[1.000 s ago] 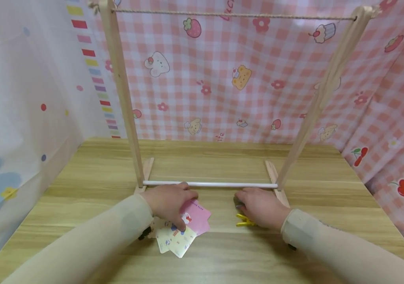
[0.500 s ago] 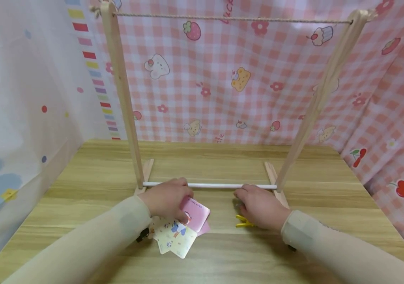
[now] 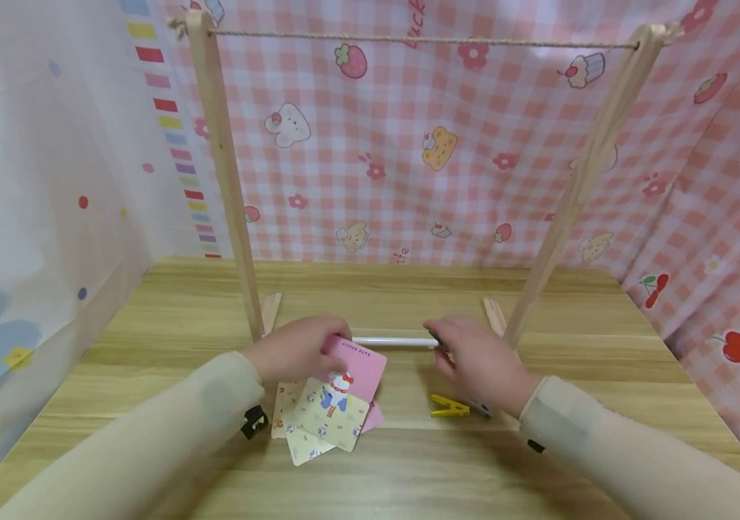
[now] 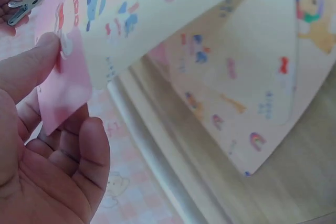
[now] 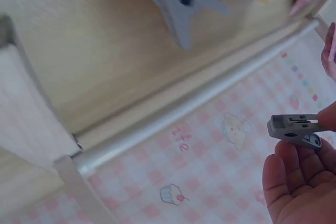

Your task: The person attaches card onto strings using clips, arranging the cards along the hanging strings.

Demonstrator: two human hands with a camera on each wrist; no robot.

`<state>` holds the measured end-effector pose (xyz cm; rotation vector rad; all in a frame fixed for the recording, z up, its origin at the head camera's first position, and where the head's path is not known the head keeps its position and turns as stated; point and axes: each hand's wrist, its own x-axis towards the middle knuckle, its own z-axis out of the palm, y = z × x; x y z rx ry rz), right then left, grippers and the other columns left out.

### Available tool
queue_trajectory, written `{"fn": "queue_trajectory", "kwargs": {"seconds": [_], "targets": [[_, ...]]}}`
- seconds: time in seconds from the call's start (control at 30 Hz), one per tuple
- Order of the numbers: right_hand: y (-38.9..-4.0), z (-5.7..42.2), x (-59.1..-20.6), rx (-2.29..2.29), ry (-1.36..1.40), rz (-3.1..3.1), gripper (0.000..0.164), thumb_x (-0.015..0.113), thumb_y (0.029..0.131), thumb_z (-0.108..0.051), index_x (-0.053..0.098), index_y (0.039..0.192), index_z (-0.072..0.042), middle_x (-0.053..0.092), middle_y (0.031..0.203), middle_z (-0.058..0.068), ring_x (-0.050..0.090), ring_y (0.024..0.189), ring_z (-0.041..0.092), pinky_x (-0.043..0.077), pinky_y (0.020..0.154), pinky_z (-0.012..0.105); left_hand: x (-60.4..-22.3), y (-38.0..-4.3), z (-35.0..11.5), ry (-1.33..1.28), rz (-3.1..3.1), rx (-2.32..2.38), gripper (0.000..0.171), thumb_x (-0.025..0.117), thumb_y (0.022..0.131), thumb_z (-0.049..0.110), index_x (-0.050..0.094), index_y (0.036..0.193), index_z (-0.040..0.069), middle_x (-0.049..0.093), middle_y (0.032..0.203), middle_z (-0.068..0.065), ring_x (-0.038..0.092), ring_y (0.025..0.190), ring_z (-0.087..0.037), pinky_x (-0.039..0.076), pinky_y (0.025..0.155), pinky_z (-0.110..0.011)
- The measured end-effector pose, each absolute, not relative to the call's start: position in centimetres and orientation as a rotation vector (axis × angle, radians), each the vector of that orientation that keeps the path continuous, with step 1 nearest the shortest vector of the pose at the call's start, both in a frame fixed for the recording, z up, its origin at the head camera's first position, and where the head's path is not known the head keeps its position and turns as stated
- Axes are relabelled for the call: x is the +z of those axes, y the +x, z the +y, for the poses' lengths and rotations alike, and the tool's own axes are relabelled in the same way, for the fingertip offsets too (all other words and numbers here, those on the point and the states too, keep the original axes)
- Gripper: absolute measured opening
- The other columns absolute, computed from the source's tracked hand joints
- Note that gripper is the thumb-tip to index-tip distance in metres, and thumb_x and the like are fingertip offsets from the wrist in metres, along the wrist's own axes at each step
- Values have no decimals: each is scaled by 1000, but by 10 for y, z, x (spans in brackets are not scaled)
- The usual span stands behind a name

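Between thumb and fingers, my left hand pinches a pink and cream cartoon card by its pink upper part. It is tilted up over several other cards lying on the table. My right hand pinches a grey clothespin between thumb and fingers, near the white bar in the head view. Below that hand a yellow clothespin lies on the wood beside a second grey clothespin, which the hand partly covers in the head view.
A wooden rack stands across the table, with a left post, a right post and a rope strung between their tops. A white bar joins them low down. Printed cloth hangs behind.
My left hand has lifted the top card off the pile and tilted it up. My right hand has risen with a grey clothespin, uncovering more of the clothespins below.
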<state>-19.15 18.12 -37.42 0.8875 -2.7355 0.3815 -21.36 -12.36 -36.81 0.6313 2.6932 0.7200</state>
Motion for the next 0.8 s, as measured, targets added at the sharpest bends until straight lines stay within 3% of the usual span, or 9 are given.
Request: {"fn": "queue_trajectory", "kwargs": {"seconds": [0.17,0.3,0.4,0.8], "targets": [[-189,178,-356,434,864,-2721,39,72,95,-9,64,132,0,75,117,11,70,107,27,61,92,47,-361,-216,-127,645,2689,825,16,78,97,23,70,110,23,71,103,8,64,94,-14,56,90,-38],[-189,177,-345,477,880,-2664,36,72,95,-6,64,129,1,75,113,13,71,103,29,60,89,49,-355,-217,-129,662,2665,876,10,73,100,22,70,110,22,71,100,6,64,92,-14,55,87,-36],[-191,176,-338,510,881,-2612,32,71,94,-4,64,125,1,74,109,13,70,96,27,60,83,47,-349,-217,-131,665,2648,922,9,71,102,23,70,111,22,71,101,6,64,92,-14,55,87,-35],[-195,171,-308,680,865,-2417,29,68,93,0,65,121,2,73,112,17,70,102,33,61,88,48,-316,-226,-134,641,2694,1207,14,67,105,22,70,115,14,69,96,-3,62,82,-17,55,74,-31]]}}
